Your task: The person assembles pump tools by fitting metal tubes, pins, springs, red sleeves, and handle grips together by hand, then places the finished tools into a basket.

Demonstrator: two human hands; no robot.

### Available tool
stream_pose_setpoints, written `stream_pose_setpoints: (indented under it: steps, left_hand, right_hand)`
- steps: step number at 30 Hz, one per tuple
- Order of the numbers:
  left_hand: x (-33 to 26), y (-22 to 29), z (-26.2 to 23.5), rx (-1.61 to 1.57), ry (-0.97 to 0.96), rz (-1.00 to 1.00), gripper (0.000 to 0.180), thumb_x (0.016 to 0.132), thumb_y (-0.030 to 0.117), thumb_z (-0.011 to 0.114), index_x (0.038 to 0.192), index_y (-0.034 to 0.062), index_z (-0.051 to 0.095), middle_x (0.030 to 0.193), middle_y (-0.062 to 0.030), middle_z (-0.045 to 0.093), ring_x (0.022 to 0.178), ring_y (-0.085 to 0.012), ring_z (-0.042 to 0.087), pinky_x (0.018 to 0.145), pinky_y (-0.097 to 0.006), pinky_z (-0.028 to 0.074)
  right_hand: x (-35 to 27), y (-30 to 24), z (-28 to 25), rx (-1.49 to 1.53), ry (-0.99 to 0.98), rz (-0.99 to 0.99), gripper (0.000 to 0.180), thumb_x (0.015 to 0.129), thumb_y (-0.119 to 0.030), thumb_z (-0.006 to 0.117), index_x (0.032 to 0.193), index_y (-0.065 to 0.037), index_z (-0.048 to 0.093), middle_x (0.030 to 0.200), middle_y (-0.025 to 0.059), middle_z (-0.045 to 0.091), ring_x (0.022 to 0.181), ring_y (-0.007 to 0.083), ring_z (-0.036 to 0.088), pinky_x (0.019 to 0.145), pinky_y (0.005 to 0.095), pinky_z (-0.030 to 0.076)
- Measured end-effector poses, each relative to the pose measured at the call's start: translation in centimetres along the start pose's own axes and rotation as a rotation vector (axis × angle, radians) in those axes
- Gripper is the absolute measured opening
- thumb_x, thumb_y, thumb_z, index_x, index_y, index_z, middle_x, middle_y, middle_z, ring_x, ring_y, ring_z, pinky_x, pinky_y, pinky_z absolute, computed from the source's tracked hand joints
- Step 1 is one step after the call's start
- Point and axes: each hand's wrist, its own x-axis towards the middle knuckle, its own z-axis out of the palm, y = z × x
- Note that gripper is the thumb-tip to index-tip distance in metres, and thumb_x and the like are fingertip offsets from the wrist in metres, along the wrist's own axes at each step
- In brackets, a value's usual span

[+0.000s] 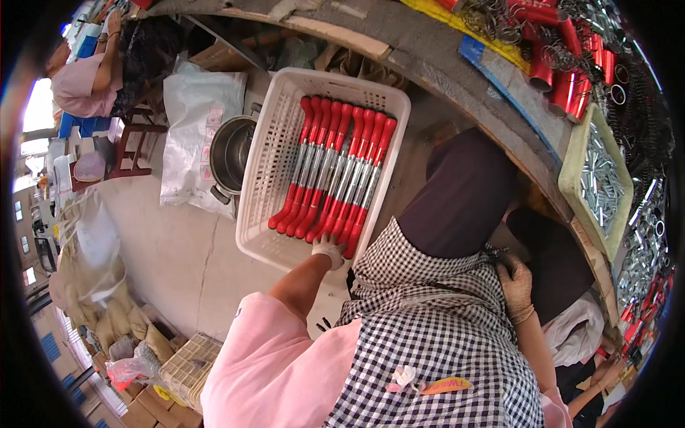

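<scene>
In the white basket point(271, 153), left hand point(328, 250) touches red-handled tools point(332, 171).

Just beyond the left hand point(329, 250), the white basket point(265, 153) is filled with red-handled tools point(332, 171); only its left part is free. The metal pot point(230, 153) blocks further left.

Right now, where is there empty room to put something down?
The crate has a bare strip between its left wall and the red-handled tools. Bare floor lies left of the crate, below the white sack. The left hand touches the tools' near ends. The bench is crowded with parts.
</scene>
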Motion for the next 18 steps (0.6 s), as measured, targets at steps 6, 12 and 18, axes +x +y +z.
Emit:
stream_pose_setpoints:
  steps: [6, 12, 18]
  left_hand:
    - [1.1, 2.1, 1.2, -0.126, 0.032, 0.106, 0.058, 0.089, 0.037, 0.052, 0.144, 0.0199, 0.043, 0.158, -0.0127, 0.023, 0.143, -0.0316, 0.028, 0.109, -0.055, 0.032]
    - [5.6, -0.4, 3.6, -0.063, 0.094, 0.207, 0.030, 0.078, 0.023, 0.062, 0.103, 0.0105, 0.074, 0.113, -0.0152, 0.069, 0.105, -0.0273, 0.067, 0.087, -0.039, 0.054]
    - [-10.7, 2.8, -12.6, -0.476, 0.912, 0.078, 0.032, 0.090, 0.031, 0.055, 0.104, 0.0065, 0.070, 0.089, -0.0167, 0.070, 0.084, -0.0341, 0.068, 0.075, -0.046, 0.053]
  right_hand:
    - [-0.5, -1.6, -0.3, -0.109, 0.024, -0.110, 0.023, 0.084, -0.006, 0.066, 0.105, 0.004, 0.068, 0.101, 0.0193, 0.071, 0.094, 0.0254, 0.070, 0.086, 0.0329, 0.052]
    - [-0.5, -1.5, -0.8, -0.083, 0.089, -0.207, 0.027, 0.084, -0.016, 0.067, 0.106, -0.001, 0.069, 0.100, 0.0192, 0.070, 0.094, 0.0297, 0.070, 0.085, 0.0345, 0.053]
    - [-1.6, -4.3, -4.1, 0.058, 0.158, -0.388, 0.029, 0.083, -0.008, 0.064, 0.110, 0.002, 0.067, 0.099, 0.0164, 0.071, 0.089, 0.0225, 0.070, 0.077, 0.0324, 0.054]
